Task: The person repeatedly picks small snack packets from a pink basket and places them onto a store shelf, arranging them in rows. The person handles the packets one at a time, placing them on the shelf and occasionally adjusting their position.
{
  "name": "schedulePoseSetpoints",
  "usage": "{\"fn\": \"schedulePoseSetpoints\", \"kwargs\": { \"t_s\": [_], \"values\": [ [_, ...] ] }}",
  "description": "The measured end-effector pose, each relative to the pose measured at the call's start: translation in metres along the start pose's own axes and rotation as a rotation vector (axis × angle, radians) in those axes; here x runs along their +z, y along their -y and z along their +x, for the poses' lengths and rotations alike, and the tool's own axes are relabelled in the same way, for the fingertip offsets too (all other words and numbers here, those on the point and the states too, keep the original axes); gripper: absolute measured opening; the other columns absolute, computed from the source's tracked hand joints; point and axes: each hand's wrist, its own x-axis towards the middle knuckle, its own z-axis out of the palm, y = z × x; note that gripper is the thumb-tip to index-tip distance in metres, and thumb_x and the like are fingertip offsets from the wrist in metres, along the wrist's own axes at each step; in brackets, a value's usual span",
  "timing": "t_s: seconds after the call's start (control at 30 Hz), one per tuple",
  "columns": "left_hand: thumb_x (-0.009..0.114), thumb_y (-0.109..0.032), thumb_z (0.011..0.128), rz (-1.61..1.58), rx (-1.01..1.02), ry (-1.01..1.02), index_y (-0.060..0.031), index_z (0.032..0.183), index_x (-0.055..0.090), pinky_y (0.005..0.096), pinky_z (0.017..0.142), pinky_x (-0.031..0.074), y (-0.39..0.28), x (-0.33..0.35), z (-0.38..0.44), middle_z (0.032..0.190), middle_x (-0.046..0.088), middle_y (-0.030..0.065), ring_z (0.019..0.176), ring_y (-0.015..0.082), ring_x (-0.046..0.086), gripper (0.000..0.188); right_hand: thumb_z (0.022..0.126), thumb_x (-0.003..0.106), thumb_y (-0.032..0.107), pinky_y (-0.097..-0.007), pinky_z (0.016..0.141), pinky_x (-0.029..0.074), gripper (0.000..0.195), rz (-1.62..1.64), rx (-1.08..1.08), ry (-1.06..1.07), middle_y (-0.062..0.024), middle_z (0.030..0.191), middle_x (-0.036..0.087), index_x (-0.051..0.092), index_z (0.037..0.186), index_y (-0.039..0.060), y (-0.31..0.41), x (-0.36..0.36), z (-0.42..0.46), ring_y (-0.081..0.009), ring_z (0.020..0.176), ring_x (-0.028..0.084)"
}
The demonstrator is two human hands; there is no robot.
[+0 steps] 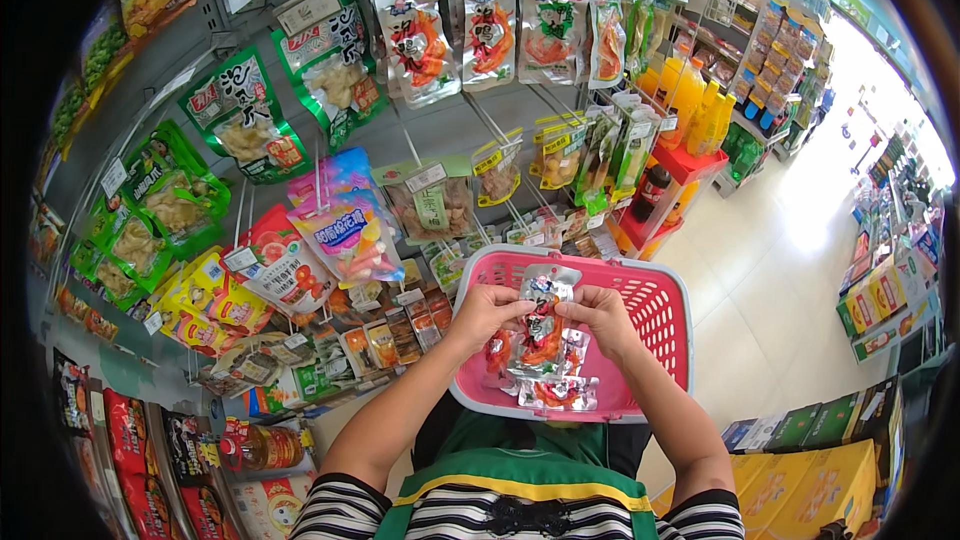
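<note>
Both hands pinch a silver foil snack pouch (pixel 541 337) near its top, my left hand (pixel 491 315) on one edge and my right hand (pixel 600 315) on the other. The pouch is upright over a pink plastic shopping basket (pixel 660 345) with a grey rim. Under and around it in the basket lie several more silver pouches (pixel 559 394), partly hidden by the held one. On the rack in front, similar silver pouches (pixel 414 41) hang from metal hooks.
Hanging green snack bags (pixel 244 120) and a marshmallow bag (pixel 351 236) fill the rack at left. A red stand (pixel 686 165) with orange drink bottles is beyond the basket. Yellow cartons (pixel 810 487) stand at lower right. Tiled floor (pixel 735 270) shows at right.
</note>
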Motion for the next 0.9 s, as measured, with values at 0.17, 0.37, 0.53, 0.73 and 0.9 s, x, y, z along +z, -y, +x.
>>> {"fn": "schedulePoseSetpoints", "kwargs": {
  "t_s": [0.17,0.37,0.53,0.73,0.9],
  "values": [
    [0.065,-0.009,0.081,0.034,0.1,-0.024,0.0035,0.088,0.066,0.0241,0.059,0.053,-0.022,-0.011,-0.007,0.078,0.065,0.0073,0.068,0.0113,0.062,0.015,0.076,0.071,0.009,-0.0191,0.056,0.039,0.014,-0.04,-0.086,0.061,0.0018,0.066,0.059,0.059,0.069,0.0058,0.028,0.017,0.004,-0.0047,0.06,0.051],
    [0.064,-0.008,0.081,0.011,0.185,-0.088,0.0041,0.088,0.066,0.0239,0.06,0.053,-0.055,-0.024,-0.018,0.078,0.065,0.0071,0.068,0.0111,0.062,0.014,0.077,0.07,0.007,-0.0198,0.057,0.039,0.014,-0.048,-0.11,0.114,0.0023,0.066,0.057,0.058,0.069,0.0051,0.059,0.044,0.018,-0.0048,0.061,0.05],
    [0.063,-0.008,0.082,0.047,0.222,-0.138,0.0051,0.086,0.066,0.0236,0.061,0.054,-0.08,-0.041,-0.025,0.077,0.065,0.0074,0.069,0.011,0.062,0.014,0.076,0.071,0.009,-0.0202,0.058,0.04,0.016,-0.084,-0.162,0.177,0.0014,0.066,0.058,0.058,0.068,0.0041,0.084,0.067,0.035,-0.0051,0.062,0.05],
    [0.061,-0.009,0.084,0.118,0.381,-0.207,0.0052,0.086,0.065,0.0236,0.06,0.053,-0.135,-0.059,-0.018,0.079,0.065,0.0074,0.067,0.0114,0.062,0.015,0.076,0.071,0.013,-0.0209,0.057,0.039,0.016,-0.245,-0.284,0.223,0.0004,0.065,0.058,0.06,0.07,0.0039,0.135,0.09,0.073,-0.0056,0.06,0.049],
    [0.06,-0.013,0.085,0.155,0.568,-0.27,0.0042,0.087,0.065,0.024,0.06,0.053,-0.19,-0.078,0.014,0.078,0.064,0.0066,0.066,0.0109,0.062,0.018,0.082,0.064,0.019,-0.0228,0.059,0.041,0.015,-0.294,-0.405,0.203,0.0002,0.069,0.061,0.062,0.076,0.0045,0.192,0.115,0.112,-0.0062,0.063,0.052]
  ]
}}
